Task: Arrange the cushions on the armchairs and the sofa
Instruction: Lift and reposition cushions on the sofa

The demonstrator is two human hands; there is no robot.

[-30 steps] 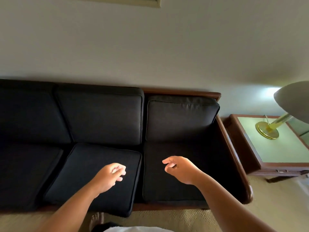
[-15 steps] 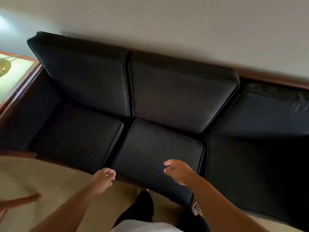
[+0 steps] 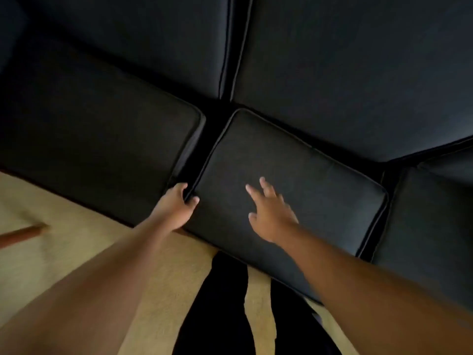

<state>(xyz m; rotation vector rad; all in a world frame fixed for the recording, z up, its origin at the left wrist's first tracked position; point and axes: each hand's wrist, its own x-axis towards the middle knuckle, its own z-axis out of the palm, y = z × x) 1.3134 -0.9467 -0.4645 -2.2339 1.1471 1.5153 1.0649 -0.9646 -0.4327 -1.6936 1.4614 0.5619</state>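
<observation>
You see plain, unpatterned upholstery throughout. The middle seat cushion (image 3: 294,196) shows charcoal black where the light catches it, with thin piping of the same dark shade along its edge. The left seat cushion (image 3: 97,129) looks darker, close to pure black. The back cushions (image 3: 345,73) on the far side are the same plain black. The carpet (image 3: 76,252) near you is a plain sandy beige. Your trousers (image 3: 225,316) are black. At the left, a wooden piece (image 3: 20,235) is reddish brown.

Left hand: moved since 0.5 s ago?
Yes. The left hand went forward, from over the carpet onto the left edge of the middle seat cushion, which it grips.
</observation>
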